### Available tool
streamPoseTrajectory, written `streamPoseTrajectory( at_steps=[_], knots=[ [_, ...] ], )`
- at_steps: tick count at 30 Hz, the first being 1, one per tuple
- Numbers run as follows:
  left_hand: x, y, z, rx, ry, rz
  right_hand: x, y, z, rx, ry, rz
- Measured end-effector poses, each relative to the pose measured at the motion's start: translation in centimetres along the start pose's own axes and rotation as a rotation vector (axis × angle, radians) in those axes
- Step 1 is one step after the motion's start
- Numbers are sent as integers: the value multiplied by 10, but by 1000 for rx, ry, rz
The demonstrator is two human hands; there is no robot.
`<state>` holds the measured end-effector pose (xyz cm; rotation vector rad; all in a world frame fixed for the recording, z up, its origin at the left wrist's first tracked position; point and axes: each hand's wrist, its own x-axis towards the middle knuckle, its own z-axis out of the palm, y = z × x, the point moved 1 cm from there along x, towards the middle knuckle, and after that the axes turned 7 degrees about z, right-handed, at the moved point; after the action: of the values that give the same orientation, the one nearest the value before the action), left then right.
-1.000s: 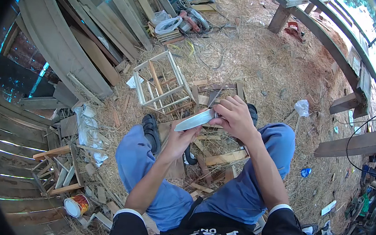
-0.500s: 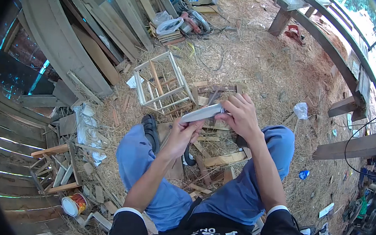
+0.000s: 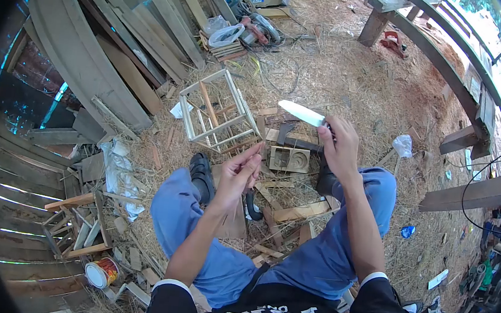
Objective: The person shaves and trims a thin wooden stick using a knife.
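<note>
While the right hand [image 3: 341,146] is gripping the knife [image 3: 302,112], apart from the left hand [image 3: 235,182], whose hold I'm not making out, I'm advising angling it clear of fingers.

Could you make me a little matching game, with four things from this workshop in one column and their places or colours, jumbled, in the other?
1. Knife
2. Pale wooden frame
3. Round can
4. Crumpled wrapper

A. Red and yellow around its side
B. Blue, on the ground to the right of the right knee
C. In the right hand
D. On the ground, just beyond the left foot

Right pairs: 1-C, 2-D, 3-A, 4-B
</note>
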<state>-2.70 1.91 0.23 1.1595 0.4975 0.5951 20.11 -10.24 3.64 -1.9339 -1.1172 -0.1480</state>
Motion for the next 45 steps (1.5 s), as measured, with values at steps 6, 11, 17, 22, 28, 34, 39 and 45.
streamPoseTrajectory(
  at_steps=[6, 11, 17, 22, 28, 34, 39, 45],
  knots=[
    [8, -1, 10, 54, 50, -51, -9, -19, 21, 131, -192, -225],
    [8, -9, 13, -8, -13, 23, -14, -29, 35, 133, -339, -280],
    [4, -7, 6, -46, -67, -36, -7, -26, 29, 85, -330, -376],
    [0, 2, 9, 77, -119, -59, -8, -22, 27, 49, -309, -406],
    [0, 10, 6, -20, -171, -28, -7, -17, 19, -37, -283, -374],
    [-3, 19, 10, 1, -184, -96, 1, -12, 13, -25, -143, -247],
    [-14, -3, 17, 99, -311, -95, 21, 24, -8, -43, 144, 187],
    [-6, 0, 1, 41, -97, -48, -3, 0, 2, 46, -46, 130]
  ],
)
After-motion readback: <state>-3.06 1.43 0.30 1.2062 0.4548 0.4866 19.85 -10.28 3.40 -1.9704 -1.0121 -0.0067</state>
